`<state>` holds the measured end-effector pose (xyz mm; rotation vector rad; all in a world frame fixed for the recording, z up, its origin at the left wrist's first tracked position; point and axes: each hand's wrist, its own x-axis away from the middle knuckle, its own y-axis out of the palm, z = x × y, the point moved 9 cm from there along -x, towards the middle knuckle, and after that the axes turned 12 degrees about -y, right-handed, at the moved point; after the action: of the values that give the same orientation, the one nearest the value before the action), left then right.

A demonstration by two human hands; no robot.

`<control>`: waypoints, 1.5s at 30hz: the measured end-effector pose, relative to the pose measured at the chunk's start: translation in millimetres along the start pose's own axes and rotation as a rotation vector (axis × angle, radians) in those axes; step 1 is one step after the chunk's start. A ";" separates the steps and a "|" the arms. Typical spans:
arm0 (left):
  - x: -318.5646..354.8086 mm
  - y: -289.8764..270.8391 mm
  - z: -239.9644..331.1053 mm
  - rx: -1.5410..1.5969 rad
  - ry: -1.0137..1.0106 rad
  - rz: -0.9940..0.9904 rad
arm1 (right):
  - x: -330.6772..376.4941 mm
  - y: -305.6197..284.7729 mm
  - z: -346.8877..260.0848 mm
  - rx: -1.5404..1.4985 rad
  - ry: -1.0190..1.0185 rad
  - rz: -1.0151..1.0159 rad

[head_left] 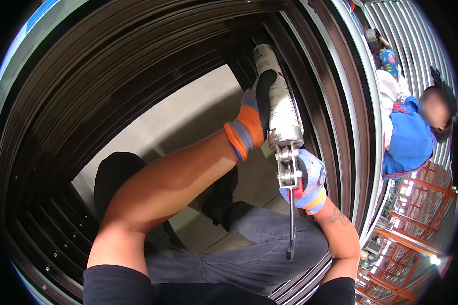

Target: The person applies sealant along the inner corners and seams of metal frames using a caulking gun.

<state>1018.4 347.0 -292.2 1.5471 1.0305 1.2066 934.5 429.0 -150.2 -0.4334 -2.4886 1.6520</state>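
A caulking gun (288, 175) loaded with a white sealant tube (281, 104) reaches away from me, its tip at the inner corner of a stack of dark brown metal frames (336, 109). My left hand (254, 109), in an orange, grey and black glove, is closed around the side of the tube. Around the gun's handle and red trigger, my right hand (313, 180) is closed, in a blue-grey glove with a yellow band. The plunger rod (291, 223) sticks out toward me. The nozzle's end is too dark to make out.
Stacked frames (112, 56) surround me on the far, left and right sides. My bent legs (254, 244) are inside them over a pale tiled floor (188, 101). Beyond the right side, a person in blue (409, 134) works with a patterned glove near corrugated panels (417, 30).
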 end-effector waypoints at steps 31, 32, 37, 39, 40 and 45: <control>71.6 -50.9 9.4 -0.611 -0.021 0.318 | 34.5 105.6 22.9 0.002 -0.204 0.209; 71.0 -51.1 10.2 -0.666 -0.015 0.321 | 35.5 105.5 24.0 -0.019 -0.210 0.284; 71.5 -48.7 22.3 -0.840 0.018 0.369 | 32.4 115.7 37.9 -0.075 -0.217 0.357; 70.9 -53.2 27.0 -0.876 0.038 0.413 | 29.8 113.1 38.8 -0.120 -0.191 0.398; 71.1 -55.1 28.7 -0.839 0.050 0.402 | 26.7 116.3 39.8 -0.131 -0.179 0.354; 64.6 -53.8 34.2 -0.859 0.071 0.346 | 25.6 121.8 47.1 -0.125 -0.164 0.332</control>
<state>1058.9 417.2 -333.0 1.0040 0.1910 1.6577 918.6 439.4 -281.9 -0.7954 -2.7736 1.7087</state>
